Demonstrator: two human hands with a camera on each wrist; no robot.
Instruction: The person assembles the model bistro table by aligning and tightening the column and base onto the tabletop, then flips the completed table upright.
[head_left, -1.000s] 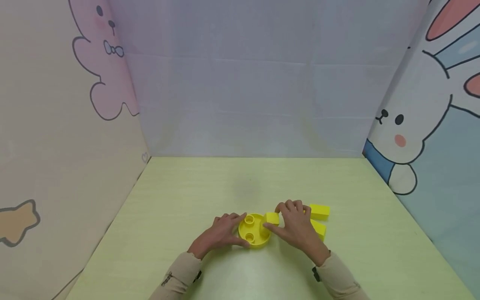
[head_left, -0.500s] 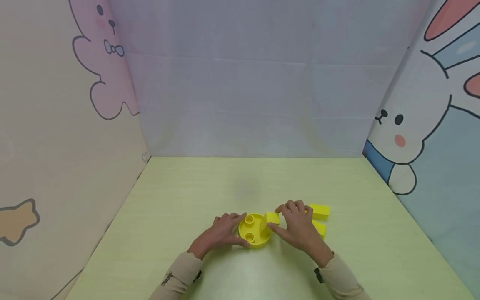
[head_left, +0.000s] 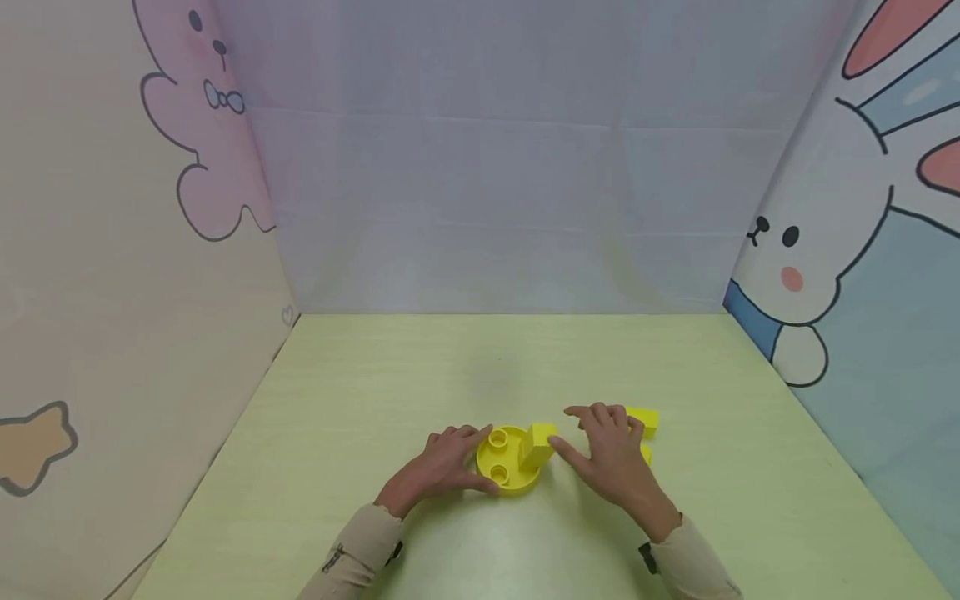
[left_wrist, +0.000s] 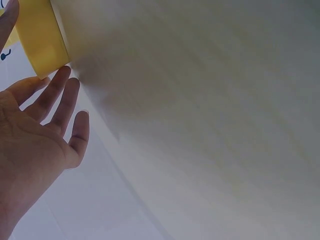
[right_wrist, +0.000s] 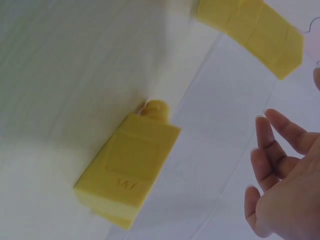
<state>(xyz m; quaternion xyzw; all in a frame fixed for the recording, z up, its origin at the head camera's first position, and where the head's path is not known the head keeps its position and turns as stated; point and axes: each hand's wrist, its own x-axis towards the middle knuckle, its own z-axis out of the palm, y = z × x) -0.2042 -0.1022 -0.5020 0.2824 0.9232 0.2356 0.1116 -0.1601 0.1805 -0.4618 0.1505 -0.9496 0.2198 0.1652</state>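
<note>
- Head view: two more yellow things lay about, a far block (head_left: 645, 422) and a near block (head_left: 646, 454), both partly hidden behind the right hand (head_left: 611, 454).
- Pale green table (head_left: 390, 375) below; a lilac-grey sheet (head_left: 450, 208) rose behind it. The left wall bore a pink animal (head_left: 217, 167) and a star (head_left: 33, 446), the right wall a white rabbit (head_left: 810, 250).
- The round yellow base (head_left: 512, 458) sat between the hands, two sockets on its left part, an upright block (head_left: 538, 446) on its right.
- The left hand (head_left: 446, 467) held the base's rim between thumb and finger. The right fingers were loosely spread, grasping nothing; whether the thumb touched the upright block could not be told.
- Left wrist view: the base's side filled the upper left corner, fingertips at its edge.
- Right wrist view: a yellow block with a peg (right_wrist: 130, 162) lay apart from the relaxed fingers.
</note>
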